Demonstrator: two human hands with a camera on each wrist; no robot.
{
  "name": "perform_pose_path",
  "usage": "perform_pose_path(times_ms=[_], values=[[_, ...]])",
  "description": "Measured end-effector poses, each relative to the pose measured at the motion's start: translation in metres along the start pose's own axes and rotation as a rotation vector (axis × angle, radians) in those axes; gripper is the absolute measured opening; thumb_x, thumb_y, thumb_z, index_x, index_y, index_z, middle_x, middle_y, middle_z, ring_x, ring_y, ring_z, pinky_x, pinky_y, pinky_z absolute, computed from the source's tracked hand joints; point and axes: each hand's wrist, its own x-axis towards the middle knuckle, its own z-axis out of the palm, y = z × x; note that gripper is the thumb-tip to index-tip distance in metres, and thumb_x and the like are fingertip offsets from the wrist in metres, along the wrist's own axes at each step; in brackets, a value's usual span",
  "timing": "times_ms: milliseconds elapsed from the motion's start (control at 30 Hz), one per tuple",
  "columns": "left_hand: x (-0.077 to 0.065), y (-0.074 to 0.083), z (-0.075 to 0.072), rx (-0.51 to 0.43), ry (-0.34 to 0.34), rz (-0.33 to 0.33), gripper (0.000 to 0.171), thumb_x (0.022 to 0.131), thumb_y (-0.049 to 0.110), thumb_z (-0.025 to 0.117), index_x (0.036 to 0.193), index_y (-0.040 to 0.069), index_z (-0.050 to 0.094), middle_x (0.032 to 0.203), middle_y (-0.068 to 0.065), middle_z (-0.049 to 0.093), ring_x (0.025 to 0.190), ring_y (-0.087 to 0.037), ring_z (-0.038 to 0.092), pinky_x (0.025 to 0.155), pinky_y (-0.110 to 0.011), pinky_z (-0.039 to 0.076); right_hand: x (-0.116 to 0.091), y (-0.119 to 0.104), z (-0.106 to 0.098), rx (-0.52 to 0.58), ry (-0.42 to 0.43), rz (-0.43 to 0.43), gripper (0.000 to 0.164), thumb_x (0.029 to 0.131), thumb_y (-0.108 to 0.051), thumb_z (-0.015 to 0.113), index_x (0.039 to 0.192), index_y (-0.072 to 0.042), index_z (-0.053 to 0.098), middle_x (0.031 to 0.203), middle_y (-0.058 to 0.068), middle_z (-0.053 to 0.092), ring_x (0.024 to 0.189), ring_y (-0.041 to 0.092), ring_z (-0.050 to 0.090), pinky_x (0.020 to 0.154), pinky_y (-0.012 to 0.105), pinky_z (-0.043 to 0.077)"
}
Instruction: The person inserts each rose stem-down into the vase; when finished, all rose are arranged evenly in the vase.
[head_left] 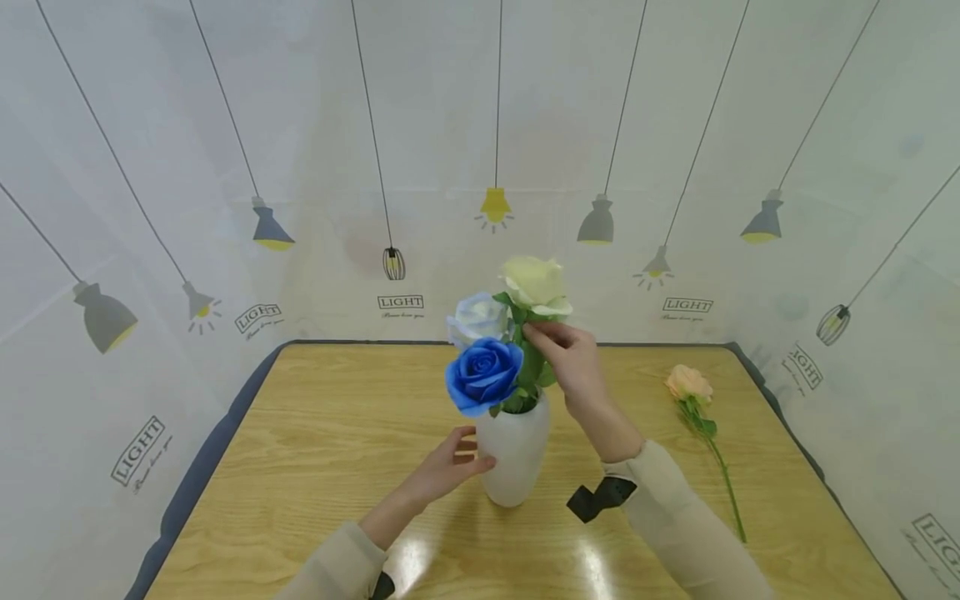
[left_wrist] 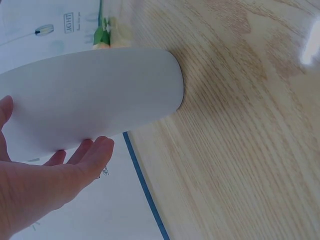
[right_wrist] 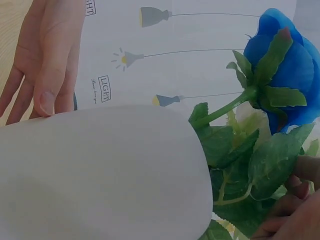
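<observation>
You're looking mostly through: cream rose [head_left: 536, 283], pale blue rose [head_left: 478, 319] and blue rose [head_left: 483, 375] are standing in the white vase [head_left: 513, 458] on the surface [head_left: 337, 417], while the peach rose [head_left: 688, 383] is lying well apart, probably the only one left out. Your left grip [head_left: 441, 471] is spreading wide against the vase's side; your right grip [head_left: 581, 367] is pinching just under the cream bloom, stem or leaf, can't tell. Left wrist is showing you the vase's base meeting the surface, and right wrist is revealing the green sepals [right_wrist: 275, 62] that the blue bloom is hiding from the head view.
</observation>
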Motion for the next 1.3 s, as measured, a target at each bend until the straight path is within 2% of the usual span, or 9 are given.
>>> perform_pose_path(times_ms=[200,400,467,667,900,1133,1300], values=[[0.002,-0.002,0.001,-0.002,0.004,-0.003,0.065,0.084,0.027,0.061,0.133,-0.001,0.028,0.125,-0.025,0.038,0.114,-0.043,0.035,0.087,-0.051,0.036,-0.002,0.000,0.003,-0.046,0.004,-0.015,0.028,0.084,-0.015,0.060,0.103,0.005,0.061,0.089,0.010,0.058,0.084,0.018,0.053,0.074,0.029,0.044],[0.018,-0.029,0.000,0.003,0.017,0.007,0.069,0.082,0.034,0.063,0.134,0.005,0.029,0.125,-0.021,0.039,0.113,-0.039,0.039,0.086,-0.050,0.037,-0.009,0.009,0.002,-0.115,-0.039,-0.017,0.022,0.085,-0.007,0.056,0.100,0.007,0.062,0.082,0.008,0.058,0.078,0.017,0.053,0.070,0.029,0.045],[0.021,-0.033,-0.001,0.005,0.020,0.010,0.069,0.081,0.036,0.063,0.134,0.006,0.030,0.125,-0.020,0.040,0.113,-0.038,0.039,0.086,-0.049,0.038,-0.010,0.013,0.002,-0.123,-0.047,-0.021,0.020,0.085,-0.005,0.056,0.100,0.008,0.062,0.078,0.007,0.057,0.074,0.015,0.052,0.067,0.028,0.045],[0.021,-0.033,-0.001,0.009,0.019,0.005,0.068,0.082,0.034,0.062,0.133,0.004,0.030,0.125,-0.020,0.040,0.113,-0.039,0.039,0.086,-0.049,0.038,-0.011,0.021,0.000,-0.137,-0.043,-0.041,0.018,0.083,-0.005,0.058,0.095,0.007,0.063,0.072,0.005,0.057,0.069,0.013,0.052,0.064,0.026,0.045],[0.021,-0.033,-0.001,0.011,0.019,0.004,0.066,0.082,0.032,0.063,0.133,0.003,0.031,0.123,-0.021,0.041,0.112,-0.039,0.040,0.085,-0.050,0.038,-0.011,0.027,-0.001,-0.161,-0.056,-0.051,0.017,0.082,-0.007,0.061,0.093,0.006,0.064,0.069,0.004,0.054,0.066,0.014,0.046,0.059,0.025,0.040],[0.019,-0.031,0.000,0.016,0.022,0.017,0.069,0.082,0.036,0.063,0.133,0.005,0.030,0.124,-0.020,0.040,0.112,-0.039,0.040,0.085,-0.050,0.038,-0.012,0.030,-0.006,-0.076,-0.057,-0.049,0.021,0.083,-0.005,0.058,0.098,0.010,0.061,0.078,0.004,0.060,0.074,0.013,0.054,0.069,0.028,0.046],[0.018,-0.030,0.000,0.014,0.015,0.018,0.068,0.082,0.035,0.062,0.134,0.005,0.030,0.125,-0.020,0.040,0.113,-0.038,0.040,0.085,-0.049,0.038,-0.014,0.029,-0.019,-0.044,-0.010,0.013,0.029,0.083,-0.015,0.062,0.103,0.006,0.061,0.086,0.001,0.061,0.082,0.013,0.053,0.074,0.029,0.043]])
